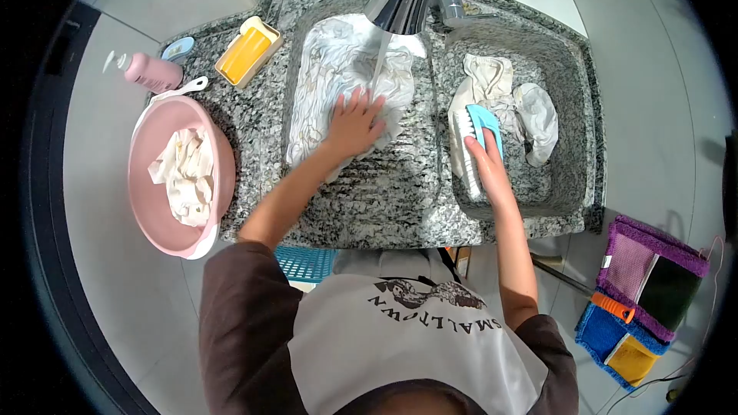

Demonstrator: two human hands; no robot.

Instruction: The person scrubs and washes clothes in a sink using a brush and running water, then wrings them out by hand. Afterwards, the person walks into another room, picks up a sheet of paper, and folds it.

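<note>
My left hand (355, 124) lies flat with fingers spread on a wet white cloth (330, 69), which is bunched over the ribbed granite washboard. A thin stream of water falls from the chrome faucet (406, 0) near my fingertips. My right hand (490, 167) grips a blue scrub brush (484, 119) with white bristles, over the right-hand basin. Beside and partly under the brush is a cream-coloured cloth (488, 73). A second small white cloth piece (538, 119) lies in the basin to its right.
At the left stands a pink basin (142, 161) with a crumpled white cloth (192, 177) inside. Near it are a pink pump bottle (154, 73), a white-handled brush (188, 88) and a yellow soap box (250, 52). Coloured mats (653, 269) lie on the floor at right.
</note>
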